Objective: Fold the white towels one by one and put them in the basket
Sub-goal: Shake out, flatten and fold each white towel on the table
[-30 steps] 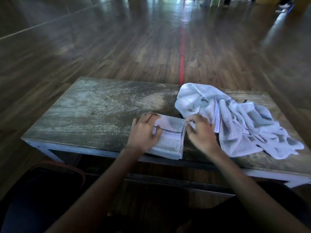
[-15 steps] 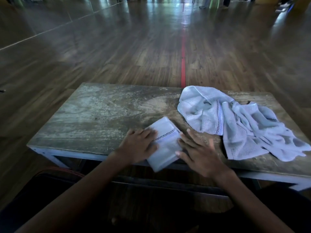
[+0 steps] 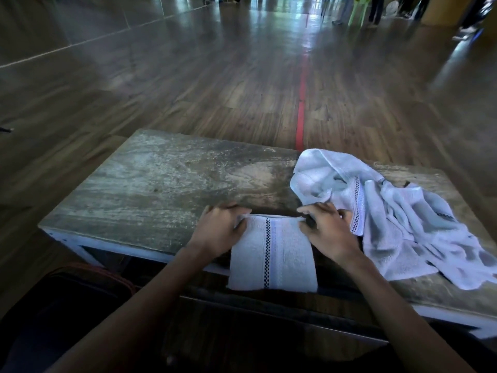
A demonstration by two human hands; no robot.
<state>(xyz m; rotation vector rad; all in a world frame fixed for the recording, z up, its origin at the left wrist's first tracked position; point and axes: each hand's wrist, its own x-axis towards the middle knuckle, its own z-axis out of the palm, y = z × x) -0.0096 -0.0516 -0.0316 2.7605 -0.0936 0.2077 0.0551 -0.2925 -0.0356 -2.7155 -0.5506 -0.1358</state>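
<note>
White folded towel (image 3: 273,254) overhangs near edge of table (image 3: 150,189), long axis and checked stripe running toward the person; left hand (image 3: 217,232), right hand (image 3: 328,232) pinch its far corners.

The scene is seen through a single wide-angle view, taken from head height and aimed forward and down. The desk (image 3: 150,189) is framed close below, and the wooden floor (image 3: 215,84) is shown stretching far beyond it.

One folded towel (image 3: 273,261) lower center, two hands (left hand (image 3: 219,232), right hand (image 3: 329,234)), one surface (image 3: 150,189). The towel heap (image 3: 403,224) at right looks like at least two, can't count exactly.
</note>
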